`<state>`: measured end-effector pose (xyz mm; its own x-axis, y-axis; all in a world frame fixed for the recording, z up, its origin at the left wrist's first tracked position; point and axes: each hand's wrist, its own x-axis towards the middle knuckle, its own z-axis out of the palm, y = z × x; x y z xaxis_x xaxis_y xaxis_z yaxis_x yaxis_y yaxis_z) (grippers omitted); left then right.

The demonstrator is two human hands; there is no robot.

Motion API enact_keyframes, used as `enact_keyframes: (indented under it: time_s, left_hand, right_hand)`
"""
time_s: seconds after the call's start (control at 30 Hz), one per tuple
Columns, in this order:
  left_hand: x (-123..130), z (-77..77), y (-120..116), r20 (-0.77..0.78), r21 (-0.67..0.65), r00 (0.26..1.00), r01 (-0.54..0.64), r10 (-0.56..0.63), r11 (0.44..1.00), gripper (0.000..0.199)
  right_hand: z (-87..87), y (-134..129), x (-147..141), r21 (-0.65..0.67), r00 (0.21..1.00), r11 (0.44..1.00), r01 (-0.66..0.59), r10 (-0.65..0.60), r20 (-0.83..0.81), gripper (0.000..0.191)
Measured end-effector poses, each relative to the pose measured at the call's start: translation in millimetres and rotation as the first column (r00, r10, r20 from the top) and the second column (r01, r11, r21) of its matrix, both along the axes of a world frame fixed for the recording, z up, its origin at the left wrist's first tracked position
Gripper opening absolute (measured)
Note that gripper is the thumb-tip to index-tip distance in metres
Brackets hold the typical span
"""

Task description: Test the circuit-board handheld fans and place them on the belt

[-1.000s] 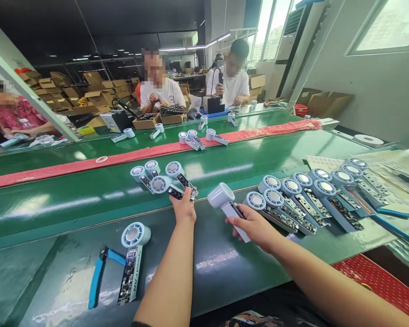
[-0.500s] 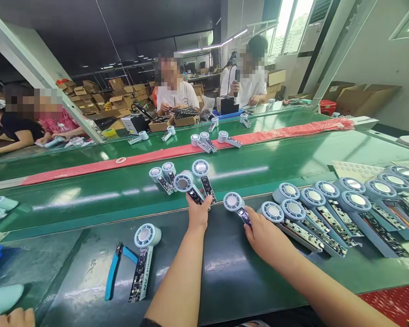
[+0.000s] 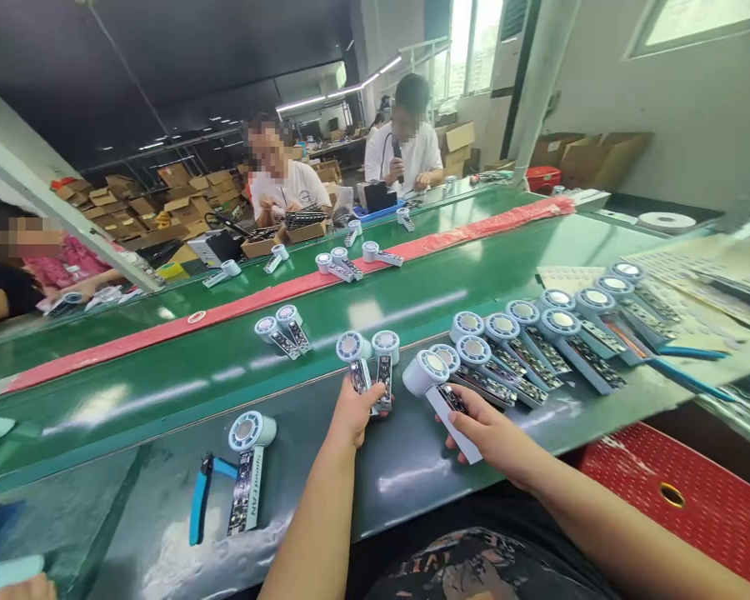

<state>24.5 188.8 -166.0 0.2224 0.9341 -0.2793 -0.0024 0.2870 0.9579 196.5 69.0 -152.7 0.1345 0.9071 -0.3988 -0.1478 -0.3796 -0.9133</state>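
My left hand (image 3: 357, 408) is closed around two light-blue handheld fan units (image 3: 384, 379) with exposed circuit boards, held side by side near the bench edge. My right hand (image 3: 478, 421) grips another fan unit (image 3: 426, 372) by its handle, its round head tilted up to the left. Just right of it, several fan units (image 3: 473, 350) lie in overlapping rows, boards facing up. One more fan unit (image 3: 245, 479), with lettering on its side, lies on the left of the bench beside blue-handled cutters (image 3: 198, 500).
A green conveyor belt (image 3: 412, 312) crosses ahead, carrying a pair of fan units (image 3: 284, 329). Beyond it runs a red strip (image 3: 256, 302) with more units. People sit across the line. Another person's hand (image 3: 34, 587) shows bottom left. A red perforated stool (image 3: 681, 492) stands lower right.
The view has turned rightward. My left hand has brought its two units back from the belt side by side. My right hand's unit is now raised, with its handle fully in view.
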Motion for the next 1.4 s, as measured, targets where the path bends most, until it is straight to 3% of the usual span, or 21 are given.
enact_keyframes:
  time_s: [0.13, 0.23, 0.33, 0.43, 0.53, 0.67, 0.77, 0.87, 0.93, 1.1, 1.23, 1.33, 1.4]
  left_hand:
    - [10, 3.0, -28, -0.213, -0.039, 0.973, 0.077, -0.084, 0.996, 0.051]
    - [8, 8.7, -29, -0.372, -0.023, 0.923, 0.097, -0.098, 0.995, 0.048]
    - [10, 11.8, -31, -0.431, -0.072, 0.891, 0.127, -0.146, 0.989, 0.039]
    - [20, 9.0, -41, -0.352, -0.155, 0.911, 0.172, -0.217, 0.973, 0.039]
    - [30, 4.0, -50, -0.170, -0.189, 0.959, 0.194, -0.226, 0.963, 0.041]
    - [23, 0.0, -47, 0.021, -0.176, 0.994, 0.108, -0.106, 0.978, 0.039]
    - [9, 2.1, -32, 0.114, -0.104, 0.993, -0.022, 0.034, 0.994, 0.047]
    - [-2, 12.3, -13, 0.208, 0.047, 0.961, -0.195, 0.181, 0.980, 0.048]
    - [-4, 24.0, 0, 0.241, 0.128, 0.946, -0.252, 0.216, 0.959, 0.043]
    - [7, 58.9, 25, 0.364, 0.211, 0.927, -0.181, 0.095, 0.961, 0.036]
    - [21, 77.9, 36, 0.376, 0.250, 0.927, -0.110, 0.008, 0.962, 0.034]
    - [30, 84.1, 42, 0.355, 0.299, 0.935, -0.133, 0.019, 0.945, 0.036]
    - [35, 86.8, 45, 0.403, 0.321, 0.913, -0.199, 0.056, 0.926, 0.048]
  right_hand:
    - [10.5, -21, 9, 0.011, 0.992, 0.997, 0.082, -0.080, -0.100, 0.053]
    - [11.1, -24, 14, 0.024, 0.984, 0.994, 0.108, -0.103, -0.146, 0.058]
    - [6.0, -26, 17, 0.070, 0.978, 0.992, 0.106, -0.092, -0.190, 0.063]
    - [4.1, -27, 19, 0.136, 0.966, 0.981, 0.139, -0.104, -0.236, 0.064]
    - [7.2, -22, 18, 0.191, 0.952, 0.961, 0.200, -0.145, -0.269, 0.064]
    - [7.4, -10, 4, 0.235, 0.931, 0.931, 0.280, -0.203, -0.304, 0.068]
    - [4.7, 3, -12, 0.281, 0.925, 0.933, 0.226, -0.115, -0.363, 0.064]
    - [11.9, 24, -26, 0.321, 0.913, 0.928, 0.188, -0.044, -0.406, 0.063]
    - [24.6, 45, -31, 0.349, 0.910, 0.913, 0.213, -0.056, -0.410, 0.065]
    - [63.0, 104, -33, 0.532, 0.918, 0.792, 0.300, -0.088, -0.387, 0.070]
    - [79.6, 131, -34, 0.652, 0.940, 0.701, 0.290, -0.080, -0.333, 0.060]
    - [82.6, 141, -33, 0.664, 0.944, 0.692, 0.283, -0.078, -0.321, 0.056]
    - [83.1, 146, -33, 0.653, 0.939, 0.701, 0.286, -0.069, -0.337, 0.054]
